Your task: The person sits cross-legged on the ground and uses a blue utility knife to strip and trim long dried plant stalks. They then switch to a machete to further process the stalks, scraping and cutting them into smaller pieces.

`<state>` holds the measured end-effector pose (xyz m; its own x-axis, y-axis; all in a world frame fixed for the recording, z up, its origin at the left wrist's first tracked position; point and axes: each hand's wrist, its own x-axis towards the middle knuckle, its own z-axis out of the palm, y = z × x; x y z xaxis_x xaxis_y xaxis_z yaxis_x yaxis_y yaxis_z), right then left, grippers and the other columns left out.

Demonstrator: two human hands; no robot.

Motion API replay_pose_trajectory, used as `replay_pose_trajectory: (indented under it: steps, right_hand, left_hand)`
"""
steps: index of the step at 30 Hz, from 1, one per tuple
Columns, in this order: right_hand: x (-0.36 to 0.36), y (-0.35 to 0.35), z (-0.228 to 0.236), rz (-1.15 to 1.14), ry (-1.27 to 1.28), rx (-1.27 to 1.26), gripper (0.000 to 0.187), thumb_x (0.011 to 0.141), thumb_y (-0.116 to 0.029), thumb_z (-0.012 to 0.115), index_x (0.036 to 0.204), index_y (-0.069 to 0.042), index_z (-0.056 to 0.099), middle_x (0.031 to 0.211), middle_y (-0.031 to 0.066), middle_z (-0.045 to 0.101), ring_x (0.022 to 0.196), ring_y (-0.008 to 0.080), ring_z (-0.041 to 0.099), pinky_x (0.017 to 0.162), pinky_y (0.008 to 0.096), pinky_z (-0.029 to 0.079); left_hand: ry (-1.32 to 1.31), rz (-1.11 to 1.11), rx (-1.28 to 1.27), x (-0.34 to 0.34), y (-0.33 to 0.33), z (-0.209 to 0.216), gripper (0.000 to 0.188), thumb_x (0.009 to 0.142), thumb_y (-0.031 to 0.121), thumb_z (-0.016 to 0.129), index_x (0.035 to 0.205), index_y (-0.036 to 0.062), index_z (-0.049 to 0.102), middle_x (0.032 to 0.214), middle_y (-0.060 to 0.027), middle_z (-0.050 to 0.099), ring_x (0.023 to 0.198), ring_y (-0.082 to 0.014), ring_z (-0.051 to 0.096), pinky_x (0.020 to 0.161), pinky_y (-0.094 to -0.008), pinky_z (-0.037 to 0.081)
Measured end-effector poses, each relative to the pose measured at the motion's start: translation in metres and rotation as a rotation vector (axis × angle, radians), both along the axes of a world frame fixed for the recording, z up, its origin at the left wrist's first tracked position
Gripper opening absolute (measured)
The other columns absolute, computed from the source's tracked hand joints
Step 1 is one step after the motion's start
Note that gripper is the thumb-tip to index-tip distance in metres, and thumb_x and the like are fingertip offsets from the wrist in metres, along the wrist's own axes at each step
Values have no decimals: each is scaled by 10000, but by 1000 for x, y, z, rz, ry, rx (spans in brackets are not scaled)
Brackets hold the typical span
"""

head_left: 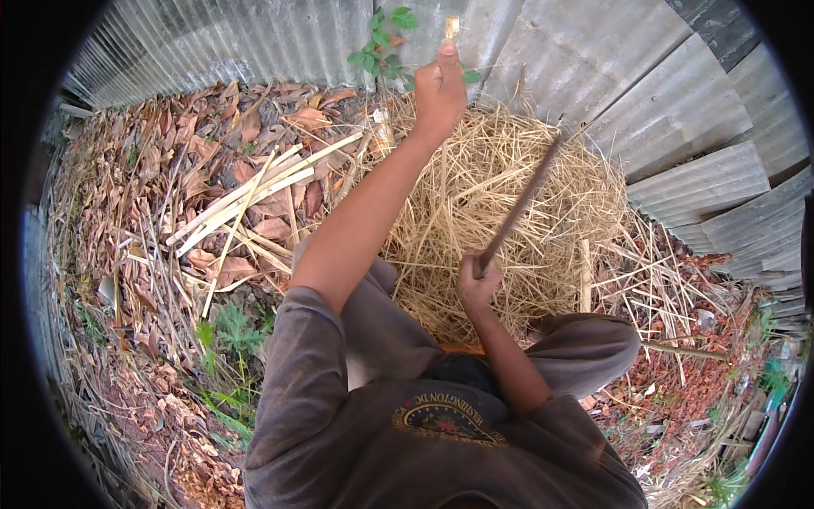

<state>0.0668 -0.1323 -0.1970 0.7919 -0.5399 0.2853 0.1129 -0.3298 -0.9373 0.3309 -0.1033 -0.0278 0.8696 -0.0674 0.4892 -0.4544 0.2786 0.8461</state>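
My left hand (pixel 441 95) is raised and stretched far forward, its fingers closed with the thumb up. A short pale end of a split bamboo strip (pixel 452 27) sticks out above the thumb; how far the strip runs inside the fist is hidden. Nearer my lap, my right hand (pixel 480 283) is wrapped round the lower end of a long, dark, narrow blade-like tool (pixel 527 193). The tool slants up and away to the right, over a heap of dry straw-like shavings (pixel 509 229). Whether it has an edge cannot be made out.
Several split pale strips (pixel 246 199) lie on brown dry leaves (pixel 195 153) at the left. Corrugated metal sheets (pixel 577 59) stand close at the far side and curve along the right. A small green plant (pixel 373 55) grows against them. My bent legs (pixel 585 348) border the heap.
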Motion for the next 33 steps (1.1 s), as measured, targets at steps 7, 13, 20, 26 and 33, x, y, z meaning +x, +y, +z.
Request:
replay_pose_trajectory:
  steps: [7,13,20,26,33]
  right_hand:
    - [-9,-16,-52,239,1060,541,192,858,-139,538,681,-68,513,468,50,455,473,173,494,502,326,429]
    - [4,-47,37,265,518,1491,260,885,-119,526,643,-129,432,465,-11,387,431,120,392,498,284,404]
    - [29,-26,151,114,-169,393,216,901,3,526,704,-66,474,552,18,504,482,60,454,463,247,381]
    - [-44,-6,-123,26,720,-87,192,853,-117,593,697,-21,538,593,85,544,563,161,568,543,320,446]
    - [-37,-29,-56,160,956,332,279,813,-246,655,823,32,637,630,127,604,539,206,577,530,354,446]
  left_hand:
    - [60,-2,-37,8,8,-17,651,1024,515,341,533,87,322,497,35,324,487,-75,305,453,-301,243]
    - [79,-35,-61,5,-4,-3,656,1024,508,353,518,93,310,482,44,306,473,-68,292,442,-292,230]
    - [57,4,-62,5,0,-2,676,1024,510,346,499,90,279,468,44,307,465,-61,296,435,-282,229]
    - [187,-28,-86,6,-6,-2,677,1020,517,354,497,94,278,467,39,314,451,-66,292,425,-294,228]
    - [66,12,-40,0,6,9,687,1010,533,375,486,94,299,454,43,311,446,-67,297,428,-291,235]
